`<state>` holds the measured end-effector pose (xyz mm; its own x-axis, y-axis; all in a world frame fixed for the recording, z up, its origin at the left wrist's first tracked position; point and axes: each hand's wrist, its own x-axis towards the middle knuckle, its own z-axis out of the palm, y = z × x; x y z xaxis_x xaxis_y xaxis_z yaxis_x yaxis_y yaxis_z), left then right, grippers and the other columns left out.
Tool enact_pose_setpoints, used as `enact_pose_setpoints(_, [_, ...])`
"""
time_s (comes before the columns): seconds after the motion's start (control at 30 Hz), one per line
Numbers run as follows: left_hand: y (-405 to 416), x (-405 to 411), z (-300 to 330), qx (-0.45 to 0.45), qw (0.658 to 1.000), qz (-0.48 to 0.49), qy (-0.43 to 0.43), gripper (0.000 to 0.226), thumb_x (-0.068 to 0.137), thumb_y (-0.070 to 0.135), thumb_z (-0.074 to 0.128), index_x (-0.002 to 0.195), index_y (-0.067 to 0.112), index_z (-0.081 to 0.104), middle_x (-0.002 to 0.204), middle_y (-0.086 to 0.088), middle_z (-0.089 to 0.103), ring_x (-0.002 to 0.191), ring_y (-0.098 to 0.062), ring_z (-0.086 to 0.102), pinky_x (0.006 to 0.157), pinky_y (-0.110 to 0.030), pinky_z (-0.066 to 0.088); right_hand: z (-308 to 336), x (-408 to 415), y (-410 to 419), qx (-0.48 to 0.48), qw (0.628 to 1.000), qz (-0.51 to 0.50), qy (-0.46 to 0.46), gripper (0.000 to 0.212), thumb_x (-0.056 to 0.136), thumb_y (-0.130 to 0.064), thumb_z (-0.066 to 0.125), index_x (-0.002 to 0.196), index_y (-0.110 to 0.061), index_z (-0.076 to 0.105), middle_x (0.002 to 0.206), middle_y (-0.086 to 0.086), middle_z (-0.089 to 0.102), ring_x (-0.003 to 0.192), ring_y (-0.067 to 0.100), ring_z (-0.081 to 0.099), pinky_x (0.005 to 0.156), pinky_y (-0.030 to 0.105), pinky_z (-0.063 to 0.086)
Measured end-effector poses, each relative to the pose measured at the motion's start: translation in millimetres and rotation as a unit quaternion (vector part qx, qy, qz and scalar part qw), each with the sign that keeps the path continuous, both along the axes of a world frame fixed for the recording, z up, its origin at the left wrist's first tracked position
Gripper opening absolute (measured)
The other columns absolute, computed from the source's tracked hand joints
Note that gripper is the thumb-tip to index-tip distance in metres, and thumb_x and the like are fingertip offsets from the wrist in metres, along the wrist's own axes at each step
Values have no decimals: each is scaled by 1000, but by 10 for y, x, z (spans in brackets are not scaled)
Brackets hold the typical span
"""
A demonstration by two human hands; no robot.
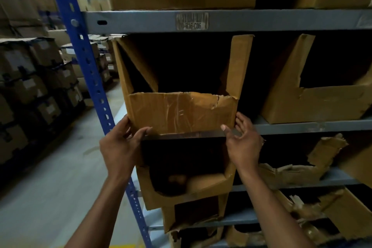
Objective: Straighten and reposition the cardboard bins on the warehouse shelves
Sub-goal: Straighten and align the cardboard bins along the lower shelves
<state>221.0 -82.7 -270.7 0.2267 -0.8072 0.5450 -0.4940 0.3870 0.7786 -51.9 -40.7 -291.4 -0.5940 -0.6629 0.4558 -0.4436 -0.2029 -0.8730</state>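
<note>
Left hand (pixel 120 145), right hand (pixel 244 147), bare forearms, no sleeves

It's a warehouse w/ metal shelves (pixel 221 21), a blue post (pixel 80 46), worn cardboard bins (pixel 181 110) & stacked boxes (pixel 40 78) along the aisle.
</note>
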Motion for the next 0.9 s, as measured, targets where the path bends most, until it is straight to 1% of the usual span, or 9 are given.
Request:
enact_pose_setpoints(0.1, [-164, 2, -10, -7, 1000, 13, 14, 63, 80, 52, 79, 132, 17, 73, 118, -1, 79, 105, -17, 77, 94, -44, 64, 13, -14, -191, 11, 1000, -8, 25, 61, 90, -27, 80, 146, -17, 56, 139, 5, 66, 125, 17, 63, 102, 40, 56])
enact_pose_setpoints(0.2, [-254, 47, -72, -9, 1000, 14, 7, 59, 81, 50, 80, 130, 17, 75, 114, -1, 80, 101, -17, 78, 91, -47, 65, -28, -30, -261, 15, 999, -17, 42, 60, 90, -32, 80, 143, -16, 58, 137, 7, 67, 125, 22, 65, 102, 40, 56])
enact_pose_setpoints(0.33, [-260, 66, -122, 3, 1000, -1, -13, 55, 78, 52, 82, 120, 16, 78, 107, 1, 81, 93, -16, 77, 91, -51, 64, -2, -59, -234, 23, 1000, -10, 19, 60, 89, -32, 82, 142, -14, 60, 137, 7, 67, 125, 21, 65, 103, 37, 55])
enact_pose_setpoints(0.43, [-262, 23, -97, 0, 999, -12, -32, 44, 80, 44, 85, 113, 15, 80, 101, 1, 81, 88, -15, 77, 91, -46, 65, 73, -150, -168, 14, 1000, -11, -15, 59, 87, -27, 84, 139, -10, 63, 134, 9, 69, 120, 18, 67, 100, 33, 55])
enact_pose_setpoints(0.53, [-307, -1, -98, -4, 998, -18, -53, 44, 80, 50, 83, 106, 16, 80, 95, 3, 81, 83, -13, 77, 85, -38, 66, 70, -209, -112, 12, 1000, -17, -19, 56, 87, -22, 85, 138, -10, 64, 132, 9, 70, 116, 15, 68, 99, 33, 56])
enact_pose_setpoints(0.63, [-320, -23, -112, -13, 997, -22, -75, 44, 81, 49, 83, 110, 16, 80, 99, 2, 81, 85, -10, 77, 82, -21, 60, 56, -241, -122, 12, 999, -27, -17, 53, 88, -19, 83, 138, -10, 64, 131, 9, 70, 116, 14, 68, 100, 34, 56])
enact_pose_setpoints(0.7, [-316, -38, -117, -25, 996, -20, -82, 45, 82, 47, 84, 113, 15, 79, 102, 0, 81, 87, -10, 76, 82, -17, 56, 60, -263, -153, 8, 1000, -28, -9, 53, 89, -19, 82, 137, -10, 64, 130, 10, 70, 114, 11, 67, 100, 34, 57])
enact_pose_setpoints(0.8, [-311, -46, -147, -41, 996, -13, -75, 48, 84, 49, 82, 116, 14, 79, 104, -2, 81, 88, -14, 77, 84, -26, 61, 21, -276, -174, 7, 999, -34, 17, 52, 89, -19, 82, 137, -9, 64, 129, 10, 71, 112, 8, 66, 99, 32, 57])
enact_pose_setpoints(0.9, [-284, -50, -180, -53, 996, 6, -72, 52, 83, 49, 84, 119, 12, 78, 104, -4, 81, 90, -16, 77, 89, -35, 64, -35, -303, -168, -1, 999, -27, 16, 53, 89, -19, 82, 138, -10, 63, 132, 10, 70, 118, 13, 67, 102, 36, 57])
